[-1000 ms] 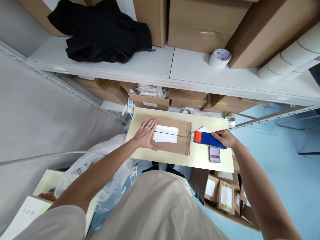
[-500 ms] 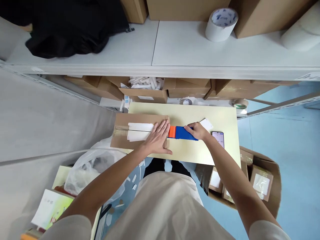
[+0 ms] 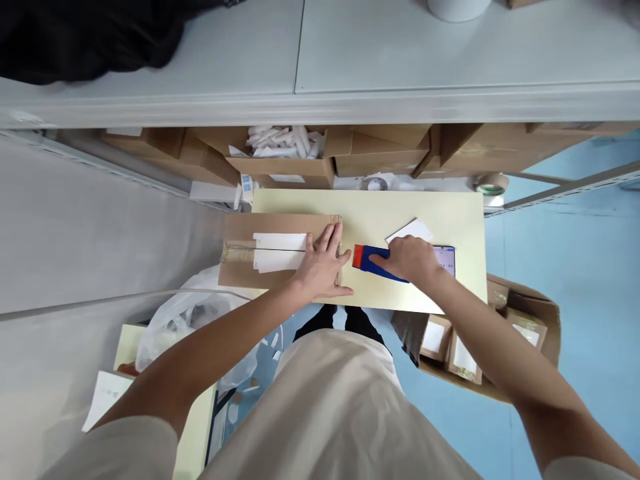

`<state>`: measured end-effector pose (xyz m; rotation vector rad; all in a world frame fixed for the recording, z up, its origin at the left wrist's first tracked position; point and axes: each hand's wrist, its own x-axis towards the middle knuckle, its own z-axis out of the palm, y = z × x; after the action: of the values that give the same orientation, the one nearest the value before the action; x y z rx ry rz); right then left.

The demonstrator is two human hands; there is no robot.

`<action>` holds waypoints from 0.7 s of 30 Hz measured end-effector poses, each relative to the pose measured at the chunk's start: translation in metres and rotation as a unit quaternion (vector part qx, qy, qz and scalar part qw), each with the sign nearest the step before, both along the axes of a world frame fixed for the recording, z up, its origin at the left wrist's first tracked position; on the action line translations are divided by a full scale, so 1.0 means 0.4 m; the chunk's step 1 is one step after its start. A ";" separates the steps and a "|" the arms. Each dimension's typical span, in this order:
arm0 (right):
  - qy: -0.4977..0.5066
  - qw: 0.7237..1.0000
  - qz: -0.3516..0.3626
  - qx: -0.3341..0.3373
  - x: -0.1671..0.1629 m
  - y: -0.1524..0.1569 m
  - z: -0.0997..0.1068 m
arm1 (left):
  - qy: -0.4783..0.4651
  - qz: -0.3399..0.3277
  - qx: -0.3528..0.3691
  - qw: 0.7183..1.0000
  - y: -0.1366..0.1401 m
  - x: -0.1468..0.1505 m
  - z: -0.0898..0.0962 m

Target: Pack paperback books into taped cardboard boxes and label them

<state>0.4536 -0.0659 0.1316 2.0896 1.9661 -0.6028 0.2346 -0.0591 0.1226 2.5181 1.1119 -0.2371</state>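
Note:
A cardboard box (image 3: 285, 276) lies on the left part of the pale yellow table (image 3: 370, 293), with white labels (image 3: 280, 251) on its top and clear tape at its left end. My left hand (image 3: 323, 263) rests on the right end of the box, fingers spread. In my right hand (image 3: 413, 257) is a blue and orange tape dispenser (image 3: 373, 257), held to the right of the box with a gap between them. A white card (image 3: 413, 229) lies just beyond my right hand. Partly covered by that hand is a phone (image 3: 447, 259).
Cardboard boxes (image 3: 380, 150) line the lower shelf behind the table, one full of white pieces. A tape roll (image 3: 491, 185) lies at the back right. An open carton (image 3: 550, 317) holding small boxes stands at right, a plastic bag (image 3: 193, 313) at left.
My right hand has drawn the tape dispenser rightwards, away from the box end. My left hand has spread its fingers on the box. The view has tilted down.

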 end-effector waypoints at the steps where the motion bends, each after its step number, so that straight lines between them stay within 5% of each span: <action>1: -0.010 1.000 -0.008 -0.001 -0.047 0.009 0.006 | 0.001 0.008 0.005 1.000 -0.003 0.007 0.001; 6: -0.031 0.999 0.024 -0.036 -0.145 0.001 -0.015 | -0.006 0.035 0.007 0.999 -0.017 0.024 -0.010; 15: 0.029 0.986 -0.149 0.066 0.014 -0.260 -0.112 | -0.167 0.042 -0.100 0.980 0.020 -0.079 0.016; 18: 0.051 0.984 -0.154 0.078 0.002 -0.327 -0.177 | -0.152 0.104 -0.019 0.983 0.016 -0.161 0.036; 21: 0.040 0.982 -0.173 0.069 -0.035 -0.368 -0.243 | -0.088 0.252 0.092 0.959 -0.003 -0.265 0.033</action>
<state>0.4395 -0.2133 0.0346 2.5599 1.7373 -0.6355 0.1287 -0.0602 0.1358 2.2453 1.7090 0.2334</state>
